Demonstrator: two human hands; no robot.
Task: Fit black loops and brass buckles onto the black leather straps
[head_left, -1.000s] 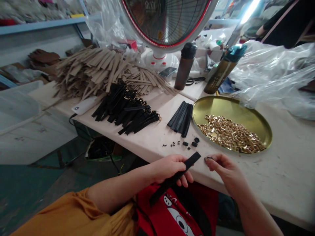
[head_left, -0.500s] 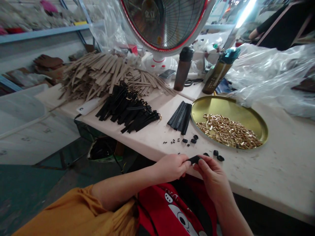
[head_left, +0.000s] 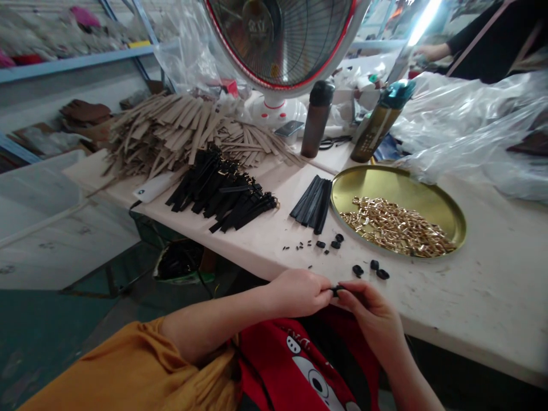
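Cluttered bench (head_left: 492,297), brass tray (head_left: 449,212) of clips. At its near edge, left hand (head_left: 297,292) and right hand (head_left: 370,311) met, both pinching a black strap (head_left: 337,289) end between fingertips.

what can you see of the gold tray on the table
The gold tray is round, shallow and shiny, metal by its look, lying flat on the pale table. A heap of small gold metal clips fills its near half; the far half is bare. A bundle of black strips lies just beside its left rim.
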